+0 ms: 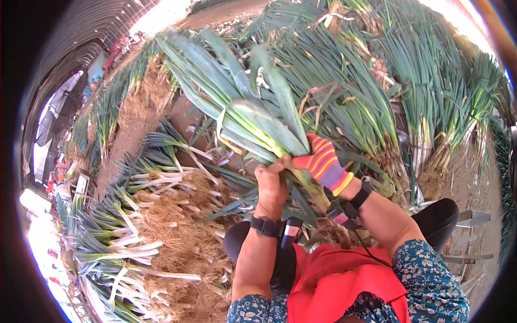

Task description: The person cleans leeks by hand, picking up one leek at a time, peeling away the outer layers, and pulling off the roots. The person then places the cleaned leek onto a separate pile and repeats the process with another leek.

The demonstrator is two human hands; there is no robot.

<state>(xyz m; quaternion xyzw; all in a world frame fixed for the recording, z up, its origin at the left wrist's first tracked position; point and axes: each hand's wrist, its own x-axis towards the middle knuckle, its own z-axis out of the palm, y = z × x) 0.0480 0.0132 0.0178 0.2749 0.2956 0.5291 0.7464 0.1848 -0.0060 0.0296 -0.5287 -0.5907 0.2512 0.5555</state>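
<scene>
A leek [258, 121] with broad green leaves is held in front of me, its leaf end fanned out away from me toward the upper left. My bare left hand [272, 183] is closed on it from the near left side. On the right, my right hand [325, 164], in a striped orange, yellow and purple glove, grips the same leek where the leaves meet the stem. The two hands touch or nearly touch at the fingertips. Below the glove the pale stem [312, 191] slants down toward my lap. Its root end is hard to make out.
To my left lies a pile of leeks [124, 237] with white stems and tangled brown roots [177, 237]. Long leeks [344, 97] lie heaped ahead, and upright bundles [431, 107] stand at the right. A metal frame [471, 239] is near my right knee [439, 220].
</scene>
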